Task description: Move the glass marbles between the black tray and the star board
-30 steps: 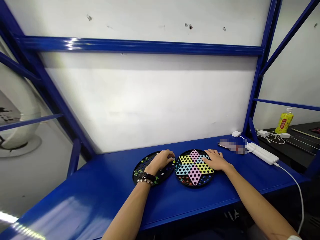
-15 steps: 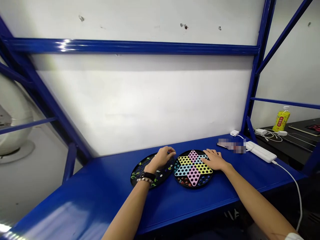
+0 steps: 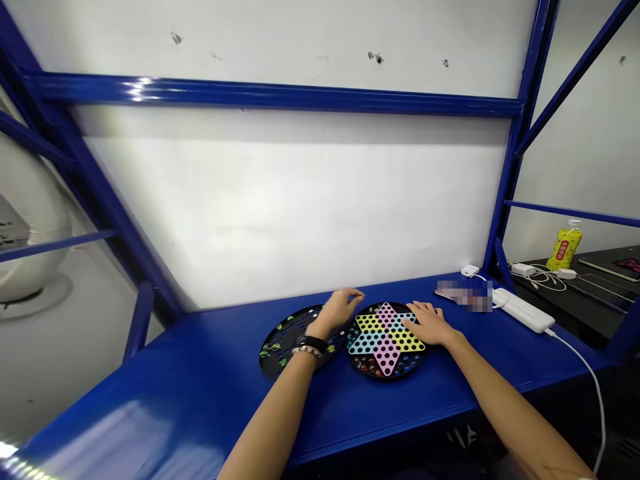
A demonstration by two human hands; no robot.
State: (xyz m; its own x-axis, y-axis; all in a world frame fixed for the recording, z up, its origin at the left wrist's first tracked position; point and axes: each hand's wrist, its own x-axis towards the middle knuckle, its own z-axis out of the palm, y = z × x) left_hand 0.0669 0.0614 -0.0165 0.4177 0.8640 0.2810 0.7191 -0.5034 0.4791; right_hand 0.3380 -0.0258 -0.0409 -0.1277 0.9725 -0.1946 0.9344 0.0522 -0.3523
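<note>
A round Chinese checkers board point(image 3: 387, 355) with a pink, yellow and blue star lies on the blue table. Red, blue and teal marbles sit around its rim. My right hand point(image 3: 429, 323) rests with fingers stretched out on its upper right edge. To the left lies a black round tray point(image 3: 295, 330) with small holes, holding green marbles point(image 3: 270, 348) and a few white ones. Above the gap between tray and board is my left hand point(image 3: 340, 312), its fingers bent together in a pinch. Whatever they hold, if anything, is hidden.
Behind the board lie a phone point(image 3: 463, 296), partly blurred out, and a white power strip point(image 3: 524, 311) with a cable. A white charger point(image 3: 470, 271) sits by the blue frame post. On a dark table to the right stands a yellow bottle point(image 3: 565, 248).
My left hand has moved right and slightly up, from over the black tray toward the checkers board. My right hand stays on the board's edge. The view has shifted slightly.
</note>
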